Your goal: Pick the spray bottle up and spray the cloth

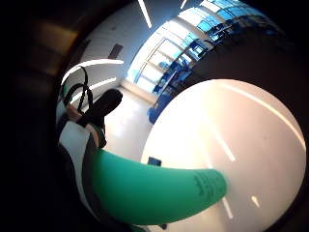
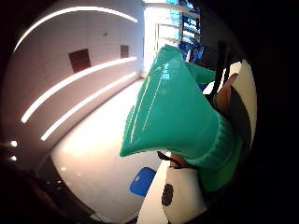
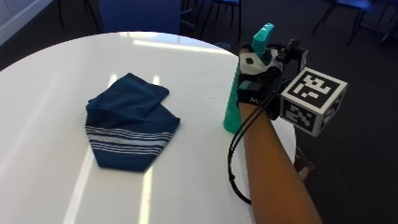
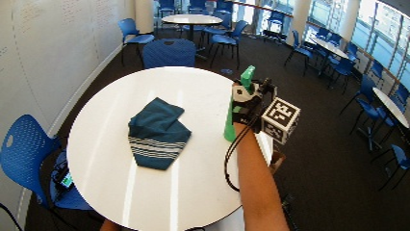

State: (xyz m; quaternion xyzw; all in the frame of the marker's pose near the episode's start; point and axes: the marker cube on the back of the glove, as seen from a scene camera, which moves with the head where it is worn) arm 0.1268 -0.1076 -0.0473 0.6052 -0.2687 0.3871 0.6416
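The gloved right hand (image 3: 256,77) is wrapped around the upper part of a green spray bottle (image 3: 235,105), fingers curled round its neck just below the spray head (image 3: 262,39). The bottle stands upright near the right edge of the round white table (image 3: 187,56); whether its base touches the tabletop or hangs just above it cannot be told. The forearm reaches in from the near side of the table, beside the bottle.

In the thumb-side palm view the green spray head (image 2: 173,107) fills much of the frame, close against the palm. In the little-finger-side view the bottle's green body (image 1: 154,191) runs out from the palm over the white tabletop.

A folded dark blue cloth (image 3: 129,122) with white stripes lies flat near the middle of the table, well apart from the bottle and the hand, on the hand's left.
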